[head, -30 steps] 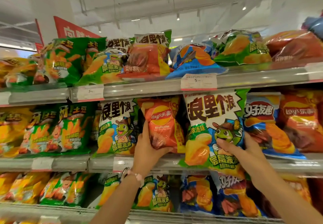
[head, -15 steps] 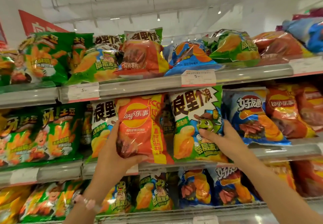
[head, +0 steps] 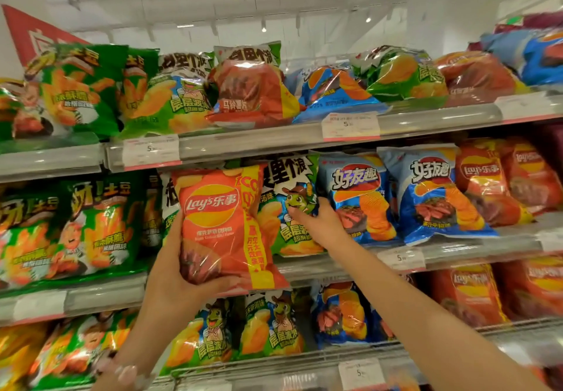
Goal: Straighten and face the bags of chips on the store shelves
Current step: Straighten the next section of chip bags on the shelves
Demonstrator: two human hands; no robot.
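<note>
Person holds an orange-red glossy Lay's chip bag (head: 222,226) at the middle grey metal shelf (head: 457,250), other hand on its neighbour.

Three shelves in view, all packed with bags: green ones far left, blue crinkle-chip bags (head: 359,198) and more red ones right, white price tags (head: 350,125) on the rails. Left hand (head: 179,275) grips the Lay's bag from its lower left, thumb curled under the bottom edge, bag upright and front out, ahead of the row. Right hand (head: 316,220) pinches the green-and-white turtle-mascot bag (head: 289,207) just right of it, arm reaching in from lower right. Hands apart.
</note>
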